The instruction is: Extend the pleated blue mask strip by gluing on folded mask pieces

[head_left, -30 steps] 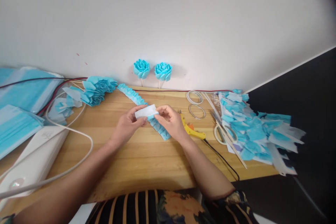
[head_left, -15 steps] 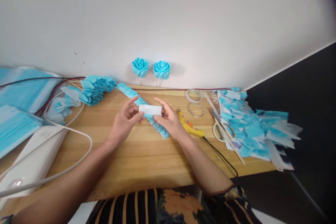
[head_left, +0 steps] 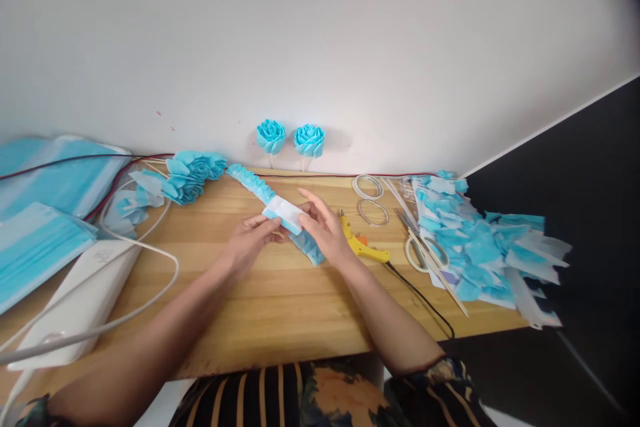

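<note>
Between both hands, over the middle of the table, is a small folded piece of blue-and-white fabric (head_left: 285,213), white side up with a blue strip along its near edge. My left hand (head_left: 256,232) pinches its left end, thumb on top. My right hand (head_left: 323,225) grips the right end between thumb and fingers, its index finger raised. Under the piece a long row of overlapping blue petals (head_left: 251,181) lies slantwise on the table, partly hidden by my hands. A yellow glue gun (head_left: 367,250) lies just right of my right hand.
Two blue fabric flowers (head_left: 309,140) stand on sticks by the wall. At left lie blue face masks (head_left: 45,240), finished-looking blooms (head_left: 193,173) and a white power strip (head_left: 75,300) with cables. Rightward are tape rolls (head_left: 369,187), scissors (head_left: 427,253), sticks and cut blue pieces (head_left: 465,247).
The folded piece has tilted, its right end now lower, and its blue edge shows more. My left fingers, spread half a second ago, have closed on its left end. The view has shifted slightly.
</note>
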{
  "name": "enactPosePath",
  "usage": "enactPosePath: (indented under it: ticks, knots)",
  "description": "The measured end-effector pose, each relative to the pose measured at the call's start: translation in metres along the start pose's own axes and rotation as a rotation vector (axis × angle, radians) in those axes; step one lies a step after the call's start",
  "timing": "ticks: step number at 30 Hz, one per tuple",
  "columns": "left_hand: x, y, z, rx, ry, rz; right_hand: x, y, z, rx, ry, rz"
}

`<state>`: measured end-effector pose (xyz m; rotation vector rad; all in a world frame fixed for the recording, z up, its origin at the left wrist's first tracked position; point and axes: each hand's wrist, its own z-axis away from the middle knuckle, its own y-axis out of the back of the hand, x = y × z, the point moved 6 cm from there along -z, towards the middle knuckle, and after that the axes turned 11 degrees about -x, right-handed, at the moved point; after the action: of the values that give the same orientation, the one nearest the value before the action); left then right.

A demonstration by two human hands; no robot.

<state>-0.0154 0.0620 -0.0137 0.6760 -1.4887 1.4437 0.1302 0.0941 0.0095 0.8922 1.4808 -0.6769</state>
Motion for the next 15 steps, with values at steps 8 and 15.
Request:
enactPosePath:
  ticks: [8, 15]
  knots:
    - [0.000, -0.010, 0.003, -0.180, 0.098, -0.465, -0.019, -0.003, 0.003, -0.170, 0.023, 0.209]
    - [0.000, -0.010, 0.002, -0.163, 0.090, -0.452, -0.025, -0.002, 0.002, -0.102, 0.066, 0.311]
